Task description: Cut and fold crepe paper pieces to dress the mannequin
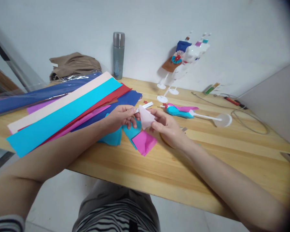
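Observation:
My left hand (pixel 125 116) pinches a narrow white stick-like piece (pixel 148 105) between thumb and forefinger; its other fingers curl loosely below. My right hand (pixel 169 127) holds a small pale pink piece of crepe paper (pixel 147 118) by its right edge. The pink piece lies against the white piece and hides part of it. Under the hands, on the wooden table, are a small turquoise piece of paper (pixel 131 130) and a magenta piece (pixel 145 141). Something with a yellow-orange edge is mostly covered by my right hand.
Long crepe paper strips (pixel 70 112) in several colours are piled at left. Behind them sit brown cloth (pixel 74 64) and a grey flask (pixel 118 56). White stemmed figures (pixel 183 67) in paper outfits stand at the wall; another (pixel 181 112) lies at right. A cable (pixel 251 125) crosses the far right.

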Motion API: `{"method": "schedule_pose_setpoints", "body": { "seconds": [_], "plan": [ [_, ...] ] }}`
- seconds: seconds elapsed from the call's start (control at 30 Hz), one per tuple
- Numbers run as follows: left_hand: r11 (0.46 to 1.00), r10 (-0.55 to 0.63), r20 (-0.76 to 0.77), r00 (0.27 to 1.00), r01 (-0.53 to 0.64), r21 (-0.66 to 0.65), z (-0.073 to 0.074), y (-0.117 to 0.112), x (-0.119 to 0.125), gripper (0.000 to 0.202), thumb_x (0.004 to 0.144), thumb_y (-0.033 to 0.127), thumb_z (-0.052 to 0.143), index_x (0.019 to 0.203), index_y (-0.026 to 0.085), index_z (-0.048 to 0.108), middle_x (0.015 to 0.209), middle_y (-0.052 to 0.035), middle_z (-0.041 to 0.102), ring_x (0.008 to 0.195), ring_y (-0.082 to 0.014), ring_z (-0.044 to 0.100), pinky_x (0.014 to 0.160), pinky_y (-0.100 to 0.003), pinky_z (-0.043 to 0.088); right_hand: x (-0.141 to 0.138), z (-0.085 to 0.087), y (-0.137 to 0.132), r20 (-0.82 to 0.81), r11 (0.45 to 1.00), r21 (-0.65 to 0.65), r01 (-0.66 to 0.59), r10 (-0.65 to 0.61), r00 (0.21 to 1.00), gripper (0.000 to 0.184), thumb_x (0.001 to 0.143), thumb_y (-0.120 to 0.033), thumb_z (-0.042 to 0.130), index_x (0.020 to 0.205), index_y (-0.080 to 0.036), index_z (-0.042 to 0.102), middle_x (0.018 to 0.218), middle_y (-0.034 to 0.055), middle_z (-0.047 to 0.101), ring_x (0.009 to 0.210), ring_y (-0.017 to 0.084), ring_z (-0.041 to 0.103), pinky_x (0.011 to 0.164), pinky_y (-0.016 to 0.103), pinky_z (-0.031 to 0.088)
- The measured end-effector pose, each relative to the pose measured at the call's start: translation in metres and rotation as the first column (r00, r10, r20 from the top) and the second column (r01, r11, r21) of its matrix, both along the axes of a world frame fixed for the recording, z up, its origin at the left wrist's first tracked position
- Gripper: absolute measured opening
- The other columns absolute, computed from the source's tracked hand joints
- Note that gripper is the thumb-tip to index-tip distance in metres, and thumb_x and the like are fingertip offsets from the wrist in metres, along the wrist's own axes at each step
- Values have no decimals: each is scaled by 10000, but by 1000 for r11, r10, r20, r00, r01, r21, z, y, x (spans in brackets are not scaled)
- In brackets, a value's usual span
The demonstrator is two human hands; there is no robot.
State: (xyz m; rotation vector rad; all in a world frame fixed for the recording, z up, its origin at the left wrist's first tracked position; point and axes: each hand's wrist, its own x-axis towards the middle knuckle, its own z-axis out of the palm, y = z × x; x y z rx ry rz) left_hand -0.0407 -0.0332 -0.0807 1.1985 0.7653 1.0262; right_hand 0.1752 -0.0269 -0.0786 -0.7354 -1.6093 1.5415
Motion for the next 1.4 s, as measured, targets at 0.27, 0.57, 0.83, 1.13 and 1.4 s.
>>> {"method": "schedule_pose_setpoints", "body": {
  "seconds": [0.27, 0.57, 0.83, 1.13, 1.4],
  "plan": [
    [999, -40, -51, 998, 40, 0, 2, -3, 1, 471, 763, 540, 823, 787, 108, 637, 742, -31, 651, 544, -110, 649, 424, -180, 434, 0, 0, 2, 27, 984, -84, 155, -154, 988, 358, 683, -479, 876, 705, -203, 649, 550, -13, 623, 470, 113, 519, 482, 255, 377],
    [999, -46, -71, 996, 48, 24, 0, -3, 2, 442, 814, 537, 786, 801, 118, 646, 637, -19, 639, 529, -104, 628, 430, -173, 422, 2, -3, 2, 37, 990, -79, 120, -117, 992, 341, 736, -483, 836, 684, -192, 666, 547, 0, 636, 485, 115, 516, 516, 268, 367],
    [997, -2, -203, 979, 16, 69, 4, -2, -1, 400, 855, 504, 736, 784, 120, 647, 603, -19, 631, 506, -97, 601, 429, -179, 413, 2, -2, 1, 50, 989, -110, 99, -94, 994, 451, 731, -608, 823, 678, -190, 662, 565, 13, 638, 517, 120, 526, 536, 265, 363],
    [994, 37, -295, 955, -6, 106, 4, -1, -2, 339, 904, 442, 670, 788, 124, 650, 591, -24, 646, 491, -96, 593, 444, -179, 432, 7, -10, 8, 112, 997, -13, 79, -77, 991, 455, 815, -645, 711, 698, -212, 636, 605, 14, 616, 545, 156, 552, 519, 301, 381],
    [963, 145, -490, 860, -10, 268, 15, 17, -26, 292, 937, 381, 603, 777, 138, 631, 562, -16, 646, 429, -86, 523, 444, -193, 394, 8, -9, 11, 326, 977, 156, 142, -187, 927, 258, 833, -425, 673, 730, -194, 620, 659, 22, 628, 559, 134, 494, 551, 297, 377]
  ]
}}
